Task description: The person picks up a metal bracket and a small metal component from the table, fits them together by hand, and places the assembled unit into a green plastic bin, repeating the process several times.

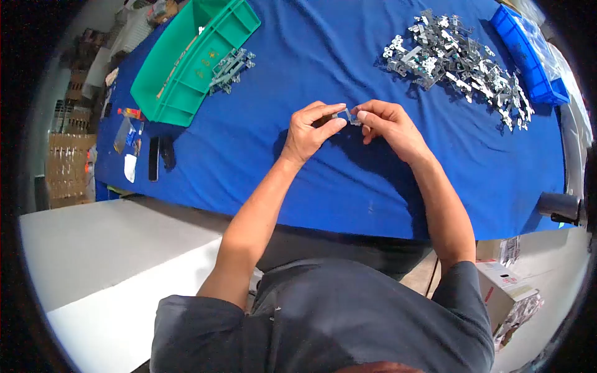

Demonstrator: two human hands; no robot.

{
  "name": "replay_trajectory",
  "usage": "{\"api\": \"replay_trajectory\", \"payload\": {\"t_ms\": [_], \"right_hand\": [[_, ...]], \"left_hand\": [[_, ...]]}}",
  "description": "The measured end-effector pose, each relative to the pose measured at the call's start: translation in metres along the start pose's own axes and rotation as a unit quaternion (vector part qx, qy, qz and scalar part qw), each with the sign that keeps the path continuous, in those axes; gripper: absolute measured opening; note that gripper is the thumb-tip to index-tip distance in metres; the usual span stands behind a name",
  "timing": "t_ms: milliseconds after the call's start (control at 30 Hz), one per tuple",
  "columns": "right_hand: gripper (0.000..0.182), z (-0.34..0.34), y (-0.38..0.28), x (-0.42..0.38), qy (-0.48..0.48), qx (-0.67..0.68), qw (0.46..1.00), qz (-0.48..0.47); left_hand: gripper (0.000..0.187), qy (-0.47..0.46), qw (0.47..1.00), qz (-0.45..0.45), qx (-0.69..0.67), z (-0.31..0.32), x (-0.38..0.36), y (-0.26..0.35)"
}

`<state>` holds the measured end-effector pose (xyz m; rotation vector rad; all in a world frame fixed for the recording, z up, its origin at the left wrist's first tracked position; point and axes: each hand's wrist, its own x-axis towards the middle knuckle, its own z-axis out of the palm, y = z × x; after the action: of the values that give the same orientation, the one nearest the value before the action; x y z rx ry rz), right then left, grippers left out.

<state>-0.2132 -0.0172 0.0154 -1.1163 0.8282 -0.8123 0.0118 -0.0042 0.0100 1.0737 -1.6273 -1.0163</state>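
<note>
Over the middle of the blue cloth, my left hand [309,132] and my right hand [390,127] come close together with a small metal bracket [355,122] between them. The fingers and thumb of the left pinch its left end. My right thumb and fingertips close on the other end. Fingers cover most of the bracket, so its full shape is hidden. To the upper left lies a small stack of similar metal pieces [232,70], beside a green bin. A large heap of loose metal brackets [457,59] spreads at the upper right.
The green bin [178,116] stands at the left on the blue tablecloth [298,193]. A blue tray [525,53] with plastic wrap is at the right edge. A black phone [153,159] and small packets [130,138] lie at the left. A dark cylinder [558,205] sits at the right corner.
</note>
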Motion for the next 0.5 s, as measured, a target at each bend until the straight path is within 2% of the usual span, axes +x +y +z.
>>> {"api": "replay_trajectory", "payload": {"t_ms": [67, 167, 200, 300, 400, 500], "right_hand": [[0.020, 0.001, 0.005, 0.000, 0.023, -0.057, 0.998, -0.011], [0.019, 0.010, 0.002, -0.001, 0.088, -0.037, 0.994, -0.053], [0.019, 0.008, 0.003, 0.002, 0.095, -0.061, 0.992, -0.063], [0.020, 0.016, 0.003, 0.001, 0.111, -0.014, 0.992, -0.062], [0.019, 0.017, 0.003, 0.001, 0.113, -0.037, 0.991, -0.064], [0.019, 0.006, -0.003, -0.002, 0.113, -0.061, 0.991, -0.041]], "left_hand": [[0.026, -0.014, 1.000, 0.006, 0.017, 0.001, -0.001, -0.001], [0.025, 0.000, 1.000, 0.010, 0.006, 0.003, -0.001, -0.004], [0.025, 0.006, 1.000, 0.014, 0.005, 0.004, -0.001, -0.003], [0.027, -0.013, 0.999, 0.019, 0.023, 0.000, -0.003, 0.000], [0.026, -0.058, 0.996, 0.038, 0.052, -0.002, -0.002, 0.001], [0.025, -0.016, 0.999, 0.012, 0.026, 0.003, -0.003, -0.002]]}}
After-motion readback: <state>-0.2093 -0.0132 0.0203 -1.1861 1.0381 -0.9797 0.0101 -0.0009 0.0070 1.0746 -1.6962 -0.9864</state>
